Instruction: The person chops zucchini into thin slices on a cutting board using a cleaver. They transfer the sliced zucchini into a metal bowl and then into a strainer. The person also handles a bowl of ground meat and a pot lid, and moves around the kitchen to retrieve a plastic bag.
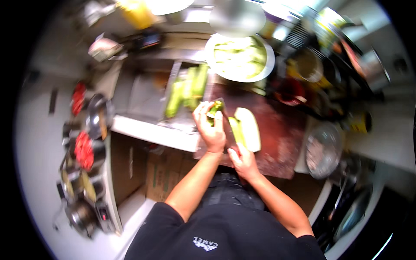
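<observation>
My right hand grips a kitchen knife, its wide blade pointing away from me. Just left of the blade, my left hand has its fingers curled around a green vegetable piece, partly hidden by the fingers. To the blade's right, pale green gourd-like pieces rest on a reddish-brown cutting board. Several long green vegetables, perhaps gourds, lie beyond my left hand beside the sink. At the board's far edge stands a white-rimmed bowl full of pale green pieces. Motion blur softens much of this.
A metal sink basin is at the left. Pots and a pan stand along the far left, near red food. To the right are a clear bowl with pale contents and a cluttered rack of containers.
</observation>
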`<state>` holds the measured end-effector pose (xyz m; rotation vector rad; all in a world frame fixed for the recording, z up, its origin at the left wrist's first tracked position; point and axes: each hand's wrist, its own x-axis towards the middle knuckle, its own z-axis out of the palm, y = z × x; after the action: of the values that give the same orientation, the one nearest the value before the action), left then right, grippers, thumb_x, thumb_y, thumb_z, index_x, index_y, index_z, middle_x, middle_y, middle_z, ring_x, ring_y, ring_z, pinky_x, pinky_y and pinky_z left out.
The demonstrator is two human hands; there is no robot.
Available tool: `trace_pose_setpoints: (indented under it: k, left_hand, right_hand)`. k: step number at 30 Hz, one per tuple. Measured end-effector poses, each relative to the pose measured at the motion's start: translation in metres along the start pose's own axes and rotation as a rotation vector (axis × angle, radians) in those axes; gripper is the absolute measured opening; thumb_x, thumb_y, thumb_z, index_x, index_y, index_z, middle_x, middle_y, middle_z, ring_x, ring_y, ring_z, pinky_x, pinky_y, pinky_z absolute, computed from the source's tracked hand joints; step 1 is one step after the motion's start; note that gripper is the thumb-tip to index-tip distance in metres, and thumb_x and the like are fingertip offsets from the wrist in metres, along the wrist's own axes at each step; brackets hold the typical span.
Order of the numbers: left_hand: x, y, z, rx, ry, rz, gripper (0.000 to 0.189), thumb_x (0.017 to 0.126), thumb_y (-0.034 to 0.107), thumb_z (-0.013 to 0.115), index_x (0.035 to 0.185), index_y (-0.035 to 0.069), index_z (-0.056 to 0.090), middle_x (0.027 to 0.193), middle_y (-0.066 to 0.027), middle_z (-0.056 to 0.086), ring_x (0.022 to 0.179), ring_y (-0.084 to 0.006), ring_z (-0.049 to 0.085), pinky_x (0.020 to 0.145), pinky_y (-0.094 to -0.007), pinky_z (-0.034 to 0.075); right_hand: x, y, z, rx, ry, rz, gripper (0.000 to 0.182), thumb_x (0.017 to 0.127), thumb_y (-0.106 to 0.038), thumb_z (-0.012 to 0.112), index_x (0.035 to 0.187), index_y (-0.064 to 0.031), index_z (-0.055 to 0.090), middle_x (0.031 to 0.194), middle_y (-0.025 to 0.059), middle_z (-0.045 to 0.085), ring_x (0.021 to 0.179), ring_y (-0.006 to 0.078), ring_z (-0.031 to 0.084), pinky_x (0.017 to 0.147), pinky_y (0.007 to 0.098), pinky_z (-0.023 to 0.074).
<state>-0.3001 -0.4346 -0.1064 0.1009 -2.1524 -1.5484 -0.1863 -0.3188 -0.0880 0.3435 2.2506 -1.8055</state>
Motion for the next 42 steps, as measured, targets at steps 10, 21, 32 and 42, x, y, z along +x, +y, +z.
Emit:
trace_pose_setpoints:
  k: [10,21,32,42]
  left_hand:
    - [0.075,-0.130,-0.256,0.079,0.588,-0.158,0.034,0.095,-0.002,0.068,0.128,-0.002,0.065,0.135,-0.0140,0.056,0.126,-0.0295,0.059,0.111,-0.0418,0.049]
    - [0.093,-0.295,-0.385,0.365,0.744,-0.405,0.031,0.098,0.013,0.076,0.127,0.004,0.069,0.118,-0.0158,0.070,0.106,-0.0310,0.068,0.094,-0.0411,0.054]
    - [0.083,-0.382,-0.436,-0.178,1.118,-0.750,0.025,0.100,0.028,0.072,0.105,0.004,0.073,0.086,-0.0024,0.069,0.078,-0.0141,0.063,0.072,-0.0276,0.049]
    - [0.179,-0.193,-0.297,-0.533,0.578,-0.532,0.025,0.106,0.027,0.064,0.087,0.011,0.061,0.069,0.0022,0.054,0.055,-0.0067,0.045,0.047,-0.0220,0.033]
  right_hand:
    - [0.069,-0.071,0.240,-0.363,-0.608,-0.187,0.030,0.105,-0.029,0.065,0.097,-0.0007,0.056,0.076,0.0242,0.068,0.070,0.0441,0.069,0.065,0.0511,0.0533]
    - [0.120,-0.090,0.401,-0.635,-0.848,-0.120,0.041,0.109,-0.035,0.061,0.095,0.0032,0.060,0.073,0.0126,0.069,0.057,0.0225,0.068,0.057,0.0386,0.0574]
    - [0.119,-0.106,0.309,-0.414,-0.622,0.081,0.035,0.109,-0.033,0.064,0.095,-0.0016,0.057,0.071,0.0091,0.062,0.057,0.0204,0.061,0.055,0.0389,0.0513]
    - [0.052,-0.057,0.121,0.124,-0.101,0.223,0.020,0.110,-0.026,0.063,0.101,-0.0096,0.056,0.071,-0.0005,0.056,0.054,0.0100,0.051,0.049,0.0275,0.0435]
